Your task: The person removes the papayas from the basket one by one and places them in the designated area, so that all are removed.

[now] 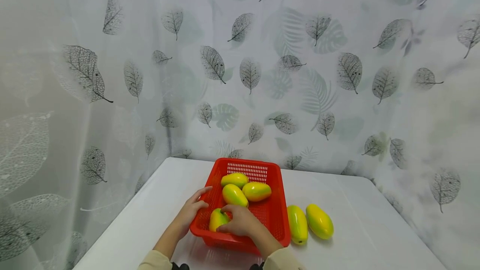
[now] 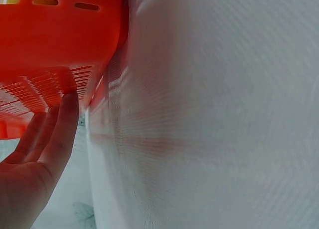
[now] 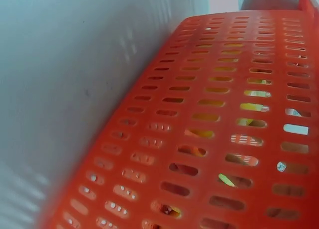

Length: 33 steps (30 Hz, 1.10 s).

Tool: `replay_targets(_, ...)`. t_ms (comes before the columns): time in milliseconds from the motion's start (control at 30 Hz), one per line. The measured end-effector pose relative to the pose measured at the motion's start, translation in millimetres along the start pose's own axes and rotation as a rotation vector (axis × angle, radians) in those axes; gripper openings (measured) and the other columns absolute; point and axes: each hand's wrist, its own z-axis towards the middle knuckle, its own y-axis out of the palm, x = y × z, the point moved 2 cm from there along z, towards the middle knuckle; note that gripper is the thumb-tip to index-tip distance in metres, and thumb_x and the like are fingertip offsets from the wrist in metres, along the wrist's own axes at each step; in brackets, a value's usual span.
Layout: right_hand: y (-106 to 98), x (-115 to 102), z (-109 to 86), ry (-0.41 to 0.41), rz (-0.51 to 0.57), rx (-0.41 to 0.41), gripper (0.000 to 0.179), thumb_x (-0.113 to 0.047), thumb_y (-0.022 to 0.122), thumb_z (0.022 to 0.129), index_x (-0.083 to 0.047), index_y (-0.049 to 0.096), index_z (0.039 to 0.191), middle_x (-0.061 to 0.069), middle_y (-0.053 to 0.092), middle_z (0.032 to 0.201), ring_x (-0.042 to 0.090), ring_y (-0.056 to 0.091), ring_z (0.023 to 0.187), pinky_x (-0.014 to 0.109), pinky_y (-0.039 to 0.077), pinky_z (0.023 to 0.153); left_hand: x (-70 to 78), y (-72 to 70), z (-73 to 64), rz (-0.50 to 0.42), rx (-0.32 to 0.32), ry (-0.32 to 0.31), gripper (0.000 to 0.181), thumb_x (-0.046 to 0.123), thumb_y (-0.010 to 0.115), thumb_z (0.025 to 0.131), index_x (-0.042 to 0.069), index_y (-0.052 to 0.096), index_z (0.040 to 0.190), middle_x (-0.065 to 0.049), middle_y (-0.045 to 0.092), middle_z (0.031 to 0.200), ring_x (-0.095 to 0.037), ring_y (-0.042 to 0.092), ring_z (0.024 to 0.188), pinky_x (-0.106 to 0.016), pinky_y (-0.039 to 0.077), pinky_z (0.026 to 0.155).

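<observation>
A red plastic basket (image 1: pixel 250 246) stands on the table, its slotted side filling much of the right wrist view. At its left rim is my left hand (image 1: pixel 189 213), the thumb over the edge; in the left wrist view its fingers (image 2: pixel 62 131) lie fairly straight along the outer wall. Inside the basket's near left corner, my right hand (image 1: pixel 241 221) grips a yellow-green mango (image 1: pixel 217 219) between thumb and fingers. That hand is out of sight in the right wrist view, behind the wall. Farther back in the basket lie three more mangoes (image 1: pixel 234 195).
To the right of the basket, two mangoes (image 1: pixel 320 221) lie side by side on the white table (image 1: pixel 360 216), the left one close to the basket wall. A leaf-patterned curtain (image 1: pixel 255 74) hangs behind the table and along its sides.
</observation>
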Motion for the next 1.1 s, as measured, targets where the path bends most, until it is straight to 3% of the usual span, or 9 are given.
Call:
replay_targets(433,-3.5,7.7,-5.2,0.076,0.160,-0.022,0.054,-0.014,0.086,0.078,-0.017,0.069,0.130,0.005,0.068,0.108,0.026,0.059,0.096,0.058,0.056,0.094,-4.1,-0.5,-0.3,-0.010,0.000,-0.027,0.059,0.014,0.054,0.096,0.019,0.046,0.155,-0.021,0.044,0.157,-0.039,0.054,0.133,-0.048,0.058,0.100)
replay_targets(733,-23.7,10.1,-6.1,0.044,0.152,0.038,0.056,-0.017,0.086,0.078,-0.017,0.069,0.131,0.010,0.069,0.119,0.028,0.063,0.102,0.058,0.057,0.095,0.7,0.1,0.2,-0.017,0.010,-0.013,0.059,0.013,0.054,0.096,0.018,0.046,0.155,-0.022,0.044,0.157,-0.042,0.054,0.134,-0.050,0.059,0.097)
replay_targets(1100,-33.3,14.5,-5.0,0.031,0.157,0.058,0.054,-0.014,0.085,0.080,-0.019,0.069,0.130,0.014,0.067,0.124,0.032,0.062,0.110,0.056,0.058,0.093,0.9,0.3,1.2,-0.021,-0.004,-0.011,0.059,0.012,0.052,0.097,0.017,0.045,0.155,-0.024,0.044,0.155,-0.043,0.055,0.131,-0.050,0.060,0.095)
